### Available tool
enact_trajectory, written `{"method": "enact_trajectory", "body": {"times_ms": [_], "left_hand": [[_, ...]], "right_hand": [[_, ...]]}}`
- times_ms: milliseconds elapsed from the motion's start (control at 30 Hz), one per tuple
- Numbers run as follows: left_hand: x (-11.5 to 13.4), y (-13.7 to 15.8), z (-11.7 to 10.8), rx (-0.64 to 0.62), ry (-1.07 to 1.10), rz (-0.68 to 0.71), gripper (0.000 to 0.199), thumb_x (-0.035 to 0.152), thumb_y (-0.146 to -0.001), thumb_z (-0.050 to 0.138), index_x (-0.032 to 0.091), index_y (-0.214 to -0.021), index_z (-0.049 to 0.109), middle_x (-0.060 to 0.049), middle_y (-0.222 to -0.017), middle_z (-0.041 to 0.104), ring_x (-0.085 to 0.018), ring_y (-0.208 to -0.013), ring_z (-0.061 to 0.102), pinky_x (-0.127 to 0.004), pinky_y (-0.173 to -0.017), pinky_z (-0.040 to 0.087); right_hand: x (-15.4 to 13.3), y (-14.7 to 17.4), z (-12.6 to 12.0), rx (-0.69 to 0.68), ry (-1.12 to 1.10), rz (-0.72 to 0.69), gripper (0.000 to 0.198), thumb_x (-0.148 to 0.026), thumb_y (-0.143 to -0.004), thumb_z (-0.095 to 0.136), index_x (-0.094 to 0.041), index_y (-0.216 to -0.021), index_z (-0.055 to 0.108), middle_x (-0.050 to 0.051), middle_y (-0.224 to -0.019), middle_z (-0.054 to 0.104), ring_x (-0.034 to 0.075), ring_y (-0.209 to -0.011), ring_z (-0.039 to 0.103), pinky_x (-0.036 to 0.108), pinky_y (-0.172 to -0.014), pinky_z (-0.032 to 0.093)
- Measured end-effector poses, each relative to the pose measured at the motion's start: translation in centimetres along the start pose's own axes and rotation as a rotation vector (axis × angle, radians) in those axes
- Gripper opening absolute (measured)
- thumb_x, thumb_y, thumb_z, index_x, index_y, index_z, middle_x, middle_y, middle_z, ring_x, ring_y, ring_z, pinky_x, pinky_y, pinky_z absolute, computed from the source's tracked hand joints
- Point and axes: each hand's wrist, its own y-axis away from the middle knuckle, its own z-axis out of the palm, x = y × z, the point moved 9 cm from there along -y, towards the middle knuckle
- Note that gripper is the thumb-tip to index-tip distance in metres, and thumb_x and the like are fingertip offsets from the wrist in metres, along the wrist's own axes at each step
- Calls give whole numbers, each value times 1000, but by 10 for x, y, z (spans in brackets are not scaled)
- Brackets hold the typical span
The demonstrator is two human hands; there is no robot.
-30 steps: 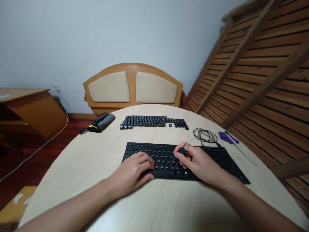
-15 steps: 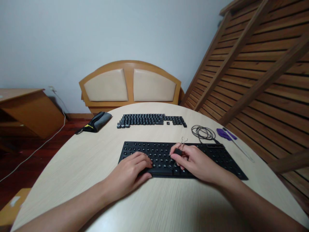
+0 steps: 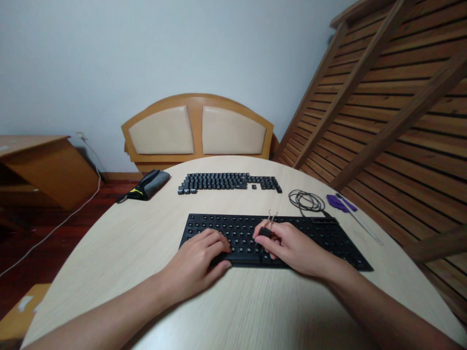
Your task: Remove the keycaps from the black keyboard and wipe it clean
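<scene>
A black keyboard (image 3: 233, 221) with most of its keycaps off lies before me, its small switch stems showing. My left hand (image 3: 204, 253) holds its front left part, fingers curved over the top and thumb against the front edge. Pinched in my right hand (image 3: 282, 240) is a wire keycap puller (image 3: 265, 233) with a black grip. One pair of wire ends points up above the fingers; the lower ends reach down by the long bottom key, partly hidden by my fingers. Whether they touch a key I cannot tell. Several bottom-row keycaps remain near my right hand.
Removed keycaps (image 3: 215, 181) lie in keyboard order farther back on the round table (image 3: 153, 233). A coiled cable (image 3: 306, 200) sits behind the keyboard, with a purple cloth (image 3: 341, 203) and a thin brush (image 3: 359, 222) at right. A dark pouch (image 3: 149, 184) lies at left.
My right hand has shifted slightly left with the keycap puller, whose upper wire ends now stand farther left. My left hand stays in place on the keyboard.
</scene>
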Motion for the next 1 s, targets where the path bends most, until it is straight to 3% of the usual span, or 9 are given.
{"method": "enact_trajectory", "body": {"times_ms": [233,400,567,733,1000], "left_hand": [[-2,0,3,1,-96,-52,15,35,-92,63,21,-93,59,-6,-95,62,-26,-93,55,-42,-82,49],[6,-3,3,1,-164,-15,23,41,-91,63,19,-88,57,-7,-95,61,-27,-91,56,-44,-80,50],[15,-3,5,-16,-122,88,21,38,-95,60,19,-101,58,-11,-120,60,-29,-113,56,-47,-97,50],[18,-1,13,-47,-95,159,16,34,-99,55,19,-104,57,-10,-127,63,-27,-128,53,-50,-112,42],[19,-3,17,-76,-126,143,16,30,-98,55,19,-109,57,-12,-131,61,-29,-133,50,-54,-113,39]], "right_hand": [[-2,-3,5,76,61,6,29,-43,-101,44,-19,-95,60,-3,-64,55,12,-58,52,23,-54,38],[-1,-6,11,116,70,11,31,-40,-102,42,-19,-87,59,-3,-62,57,12,-59,54,24,-57,38],[-6,-8,21,44,-7,-14,24,-38,-101,44,-19,-94,58,-3,-64,60,12,-59,55,23,-60,41],[-10,-8,25,-7,50,-38,25,-33,-101,43,-20,-85,57,-3,-63,62,12,-59,56,23,-61,40],[-7,-6,27,51,106,38,31,-36,-101,44,-19,-81,60,-2,-61,62,13,-56,57,24,-56,37]]}}
